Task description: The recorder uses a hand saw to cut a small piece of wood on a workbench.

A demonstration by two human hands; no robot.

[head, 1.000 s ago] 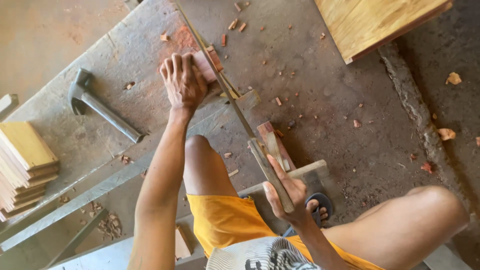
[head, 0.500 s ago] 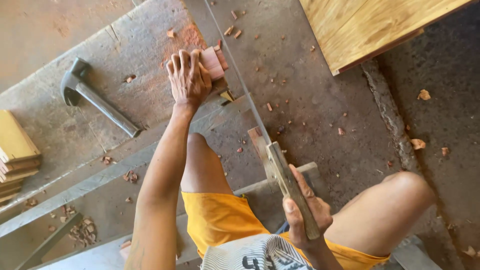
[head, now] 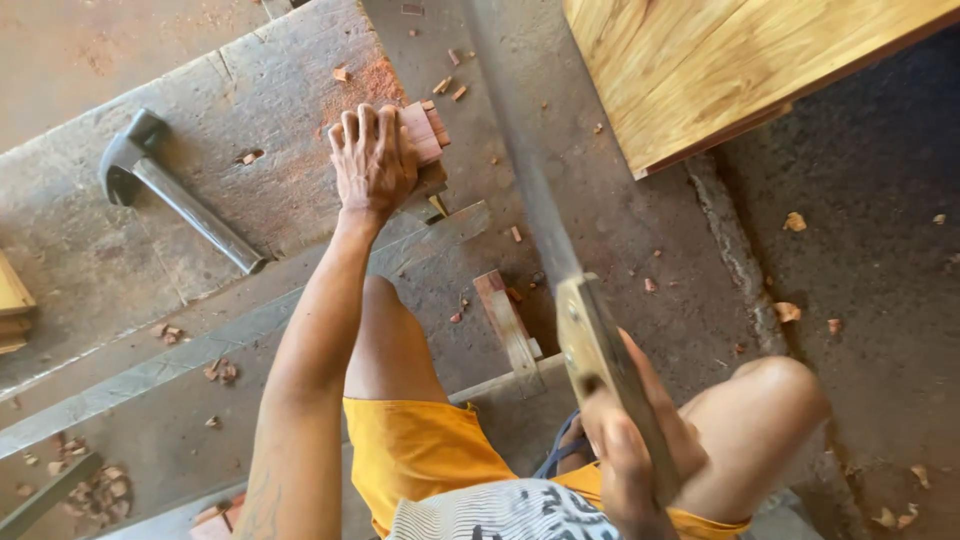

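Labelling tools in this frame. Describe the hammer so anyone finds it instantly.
Start at the worn grey workbench on the left. The hammer lies flat on it, left of the left hand: dark metal head, straight grey handle running diagonally, the only metal tool lying loose there.

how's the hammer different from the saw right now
The hammer lies untouched on the bench, apart from both hands; the saw is gripped in the right hand and raised over the floor. The hammer looks dark and stubby; the saw has a long thin blade and a pale wooden handle. Both are hand tools.
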